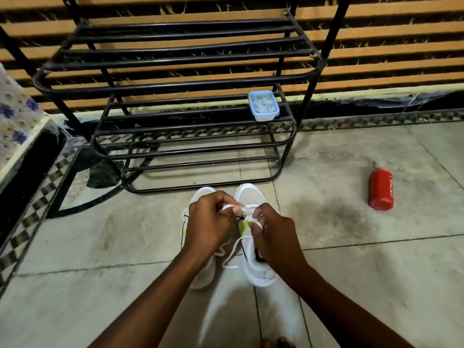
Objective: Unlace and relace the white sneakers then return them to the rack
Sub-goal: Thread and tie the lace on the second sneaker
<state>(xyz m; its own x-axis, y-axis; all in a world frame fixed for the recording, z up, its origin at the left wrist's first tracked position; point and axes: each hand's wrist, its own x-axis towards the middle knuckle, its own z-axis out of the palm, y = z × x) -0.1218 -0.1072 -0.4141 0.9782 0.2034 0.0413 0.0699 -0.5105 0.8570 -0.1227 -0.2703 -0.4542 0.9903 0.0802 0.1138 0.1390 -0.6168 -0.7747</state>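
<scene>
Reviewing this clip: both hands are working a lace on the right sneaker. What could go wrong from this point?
1. The left hand and right hand both pinch the white lace; uneven pulling may leave the ends unequal.
2. Slack lace loops lie between the right sneaker and left sneaker and could tangle or snag.
3. The red bottle lying on the floor might roll if bumped.

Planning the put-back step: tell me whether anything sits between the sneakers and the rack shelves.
Nothing visible does. The white sneakers stand on the floor just in front of the rack, with bare tiles between. One blue lidded container occupies the right end of a middle shelf; the red bottle lies off to the right.
</scene>
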